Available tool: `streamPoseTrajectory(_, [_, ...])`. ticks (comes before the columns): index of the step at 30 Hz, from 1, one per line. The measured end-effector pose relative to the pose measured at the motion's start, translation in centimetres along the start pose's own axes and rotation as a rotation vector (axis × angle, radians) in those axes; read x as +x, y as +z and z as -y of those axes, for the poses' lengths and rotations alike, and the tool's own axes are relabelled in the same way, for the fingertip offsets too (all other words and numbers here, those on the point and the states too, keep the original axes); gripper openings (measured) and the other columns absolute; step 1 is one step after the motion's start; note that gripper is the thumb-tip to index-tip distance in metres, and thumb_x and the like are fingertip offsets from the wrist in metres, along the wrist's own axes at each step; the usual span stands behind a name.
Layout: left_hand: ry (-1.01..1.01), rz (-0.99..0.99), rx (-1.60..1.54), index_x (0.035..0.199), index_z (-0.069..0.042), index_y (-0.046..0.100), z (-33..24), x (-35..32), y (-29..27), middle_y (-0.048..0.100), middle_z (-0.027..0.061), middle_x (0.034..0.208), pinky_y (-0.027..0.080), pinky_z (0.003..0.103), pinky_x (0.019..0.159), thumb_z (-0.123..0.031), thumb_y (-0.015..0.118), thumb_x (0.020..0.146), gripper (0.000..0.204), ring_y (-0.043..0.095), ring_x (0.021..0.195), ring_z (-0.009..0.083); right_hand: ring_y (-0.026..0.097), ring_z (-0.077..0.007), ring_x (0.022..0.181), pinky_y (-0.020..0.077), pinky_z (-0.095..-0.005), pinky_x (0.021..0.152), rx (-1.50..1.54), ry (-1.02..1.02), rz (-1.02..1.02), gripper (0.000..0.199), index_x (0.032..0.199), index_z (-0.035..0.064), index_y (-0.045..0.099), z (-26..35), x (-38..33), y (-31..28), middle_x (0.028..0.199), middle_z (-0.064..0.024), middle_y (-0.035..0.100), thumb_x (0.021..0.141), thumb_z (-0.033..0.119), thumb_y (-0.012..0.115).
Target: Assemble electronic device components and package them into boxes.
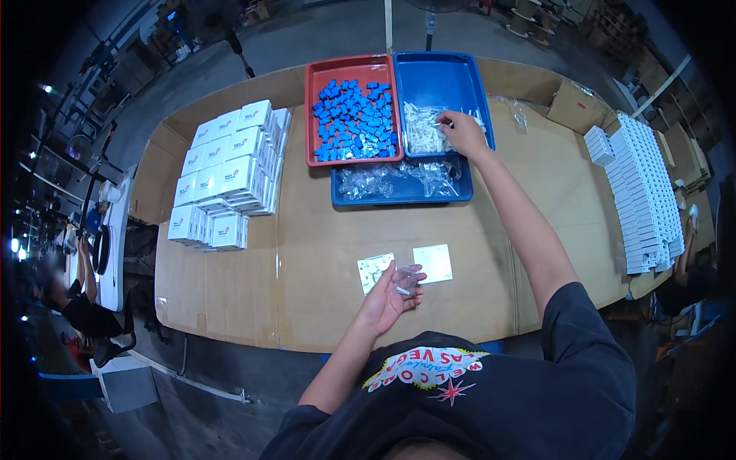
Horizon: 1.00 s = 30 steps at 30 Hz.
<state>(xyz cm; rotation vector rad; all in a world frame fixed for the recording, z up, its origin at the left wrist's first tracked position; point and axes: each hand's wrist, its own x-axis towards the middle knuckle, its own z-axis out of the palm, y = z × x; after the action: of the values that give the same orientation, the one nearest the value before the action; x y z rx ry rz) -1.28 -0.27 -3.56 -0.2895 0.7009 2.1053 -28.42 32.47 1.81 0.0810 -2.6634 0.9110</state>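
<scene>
My left hand [386, 301] is closed on a small clear plastic bag [412, 276], with a slim white piece [402, 290] in or against it. My right hand [465, 133] reaches into the upper blue tray [433, 75], its fingertips bent together at the pile of small white pieces [422, 132]; whatever they pinch is too small to make out. Two flat cards lie by my left hand: a printed one [374, 267] partly behind it and a plain white one [434, 263] to its right.
A red tray [313, 100] holds many blue plastic parts [353, 115]. Below it, another blue tray [402, 199] contains clear bags [366, 180]. White boxes [218, 169] are stacked at left; more small white boxes [640, 195] stand at right. Cardboard [322, 245] covers the table. Other people work at both sides.
</scene>
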Motion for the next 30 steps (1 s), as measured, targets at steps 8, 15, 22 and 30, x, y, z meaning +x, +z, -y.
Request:
streamPoseTrajectory(8, [0.013, 0.028, 0.041, 0.149, 0.000, 0.052, -0.4, -0.8, -0.8, 0.070, 0.0126, 0.130, 0.058, 0.039, 0.091, -0.048, 0.039, 0.112, 0.062, 0.070, 0.103, 0.0231, 0.072, -0.0356, 0.099, 0.0575, -0.0500, 0.082, -0.280, -0.062, 0.006, 0.020, 0.108, 0.0124, 0.074, -0.1, 2.6, 2.5, 0.105, -0.0135, 0.076, 0.090, 0.014, 0.066])
streamPoseTrajectory(15, [0.031, 0.044, 0.076, 0.150, 0.001, 0.050, -0.5, -0.8, -0.1, 0.067, 0.0142, 0.133, 0.057, 0.038, 0.092, -0.042, 0.040, 0.114, 0.057, 0.069, 0.106, 0.0231, 0.073, -0.0351, 0.095, 0.0574, -0.0485, 0.080, -0.177, -0.093, -0.017, 0.024, 0.113, 0.0103, 0.073, -0.4, 2.7, 2.5, 0.098, -0.0153, 0.076, 0.089, 0.013, 0.067])
streamPoseTrajectory(22, [0.048, 0.080, 0.019, 0.149, -0.001, 0.052, 0.0, -0.8, -0.8, 0.067, 0.0137, 0.134, 0.057, 0.038, 0.093, -0.041, 0.044, 0.113, 0.055, 0.068, 0.107, 0.0221, 0.057, -0.0077, 0.077, 0.0474, -0.0254, 0.065, 1.418, 0.384, 0.125, 0.033, 0.129, 0.0013, 0.069, 4.8, 0.2, -1.8, 0.097, -0.0028, 0.071, 0.097, 0.009, 0.073])
streamPoseTrajectory(30, [0.067, 0.062, -0.012, 0.144, -0.004, 0.057, -0.2, 0.3, 0.1, 0.068, 0.0125, 0.131, 0.056, 0.035, 0.091, -0.046, 0.046, 0.112, 0.054, 0.068, 0.104, 0.0193, 0.053, -0.0056, 0.075, 0.0434, -0.0220, 0.063, 1.552, 0.263, 0.150, 0.027, 0.128, 0.0013, 0.067, 9.0, -6.5, -4.6, 0.105, -0.0023, 0.069, 0.102, 0.008, 0.068])
